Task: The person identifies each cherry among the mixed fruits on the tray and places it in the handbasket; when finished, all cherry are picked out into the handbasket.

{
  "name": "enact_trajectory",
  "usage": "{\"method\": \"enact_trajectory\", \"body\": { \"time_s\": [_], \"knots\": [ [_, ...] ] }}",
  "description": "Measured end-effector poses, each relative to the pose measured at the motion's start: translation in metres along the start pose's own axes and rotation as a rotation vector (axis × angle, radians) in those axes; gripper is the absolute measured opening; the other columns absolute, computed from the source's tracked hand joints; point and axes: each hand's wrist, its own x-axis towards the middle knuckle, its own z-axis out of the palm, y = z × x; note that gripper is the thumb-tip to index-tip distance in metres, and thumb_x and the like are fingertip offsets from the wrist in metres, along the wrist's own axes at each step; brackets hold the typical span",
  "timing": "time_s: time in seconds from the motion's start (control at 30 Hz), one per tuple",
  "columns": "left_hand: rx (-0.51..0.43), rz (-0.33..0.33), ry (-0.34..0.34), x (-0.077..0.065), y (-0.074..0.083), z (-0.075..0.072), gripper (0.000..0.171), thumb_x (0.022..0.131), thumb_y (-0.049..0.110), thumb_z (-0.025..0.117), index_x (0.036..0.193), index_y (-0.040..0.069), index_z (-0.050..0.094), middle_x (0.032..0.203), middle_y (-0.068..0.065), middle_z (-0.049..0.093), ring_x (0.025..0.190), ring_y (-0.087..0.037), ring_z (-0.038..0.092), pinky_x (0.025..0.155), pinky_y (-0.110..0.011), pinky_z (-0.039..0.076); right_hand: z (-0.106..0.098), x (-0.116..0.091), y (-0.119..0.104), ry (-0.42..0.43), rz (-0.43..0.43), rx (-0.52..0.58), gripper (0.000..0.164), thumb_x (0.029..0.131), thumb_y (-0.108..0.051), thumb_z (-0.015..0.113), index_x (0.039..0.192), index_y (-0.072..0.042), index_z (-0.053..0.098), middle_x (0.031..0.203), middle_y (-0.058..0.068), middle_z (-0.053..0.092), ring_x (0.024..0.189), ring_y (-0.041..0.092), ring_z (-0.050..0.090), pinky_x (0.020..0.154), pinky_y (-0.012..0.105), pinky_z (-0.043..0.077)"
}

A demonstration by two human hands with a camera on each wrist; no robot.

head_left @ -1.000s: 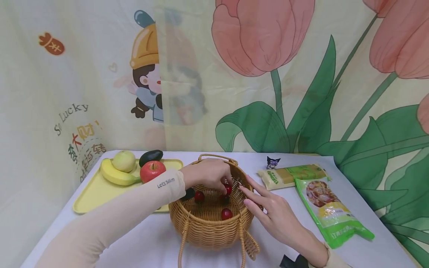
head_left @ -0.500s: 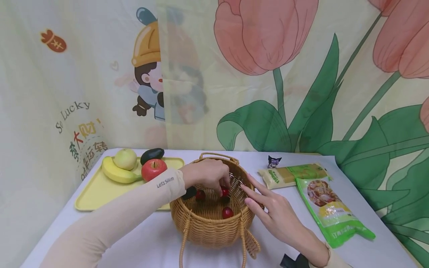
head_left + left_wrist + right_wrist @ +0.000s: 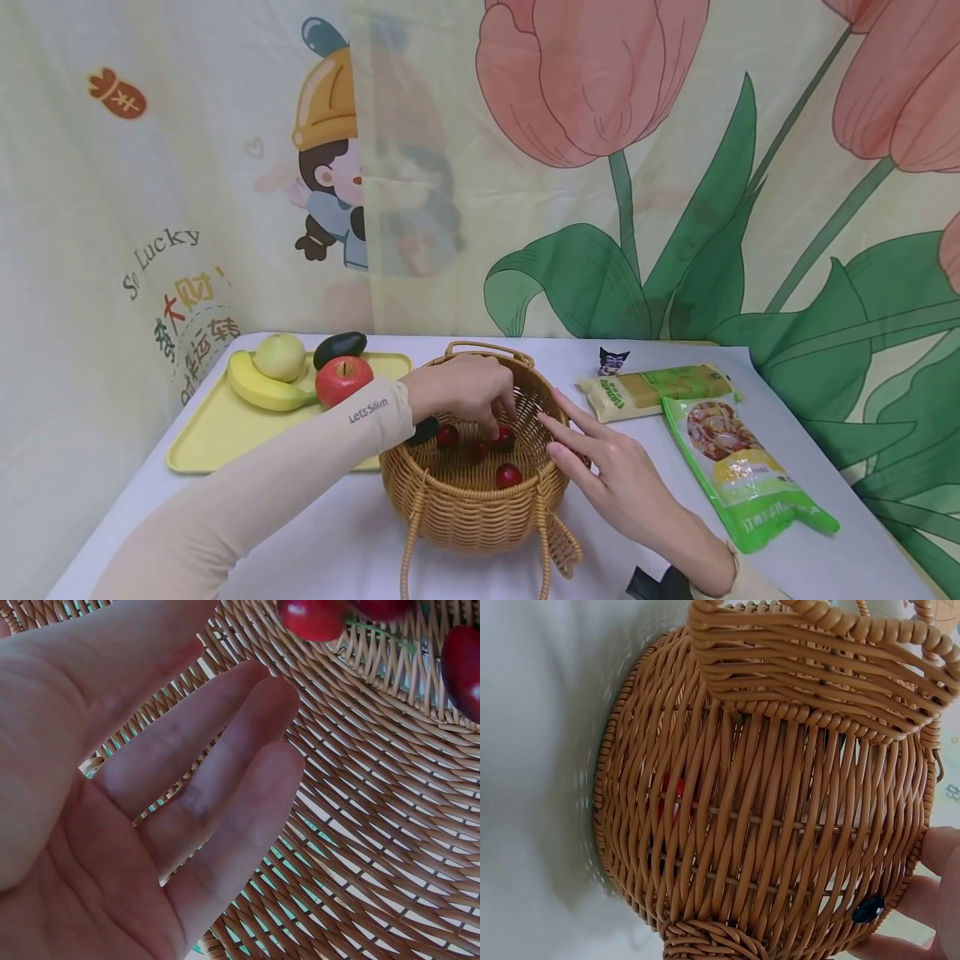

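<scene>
The wicker basket stood upright near the middle of the white worktop, its round mouth edged by a braided rim, and red cherries lay inside it, down on the woven bottom. The person's left hand reached over the rim from the left and down into the basket. Seen from the left wrist, its fingers were extended and loosely spread, gripping nothing, with cherries a little beyond their tips; in the head view one fingertip came so close to a cherry that contact could not be told. The right hand was at the basket's right side, its fingers straight and resting against the rim without curling round it. The front part of the mouth lay open between the two hands, one cherry near the wall there. A woven fin jutted out low on the right, taking up room below that hand. On the left, the yellow tray reached from near the worktop's side edge, beneath the left forearm, to just beside the basket; a banana, pale round fruit, apple and dark oval fruit sat toward its far edge. On the right, white worktop showed between the hand and the green bag, which slanted toward the right edge and met the beige packet behind.
</scene>
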Motion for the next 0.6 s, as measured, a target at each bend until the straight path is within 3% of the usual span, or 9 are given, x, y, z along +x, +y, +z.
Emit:
{"method": "enact_trajectory", "body": {
  "time_s": [0.33,0.6],
  "knots": [
    [-0.023,0.008,0.011,-0.0019,0.0006,-0.0012,0.030,0.081,0.029,0.088,0.111,0.026,0.081,0.101,0.007,0.081,0.094,-0.005,0.072,0.092,-0.034,0.056,-0.0005,0.0007,-0.0020,-0.024,0.029,-0.003,0.040,0.107,-0.038,0.053,0.144,-0.027,0.061,0.163,-0.002,0.043,0.131,0.030,0.062,0.081,0.032,0.058],
    [-0.021,0.002,0.016,-0.0016,0.0009,-0.0014,0.032,0.081,0.031,0.088,0.112,0.026,0.081,0.101,0.006,0.081,0.095,-0.006,0.072,0.093,-0.035,0.056,-0.0005,0.0010,-0.0022,-0.021,0.031,0.004,0.039,0.107,-0.038,0.054,0.144,-0.027,0.061,0.163,-0.002,0.043,0.129,0.029,0.063,0.079,0.029,0.057]
  ]
}}
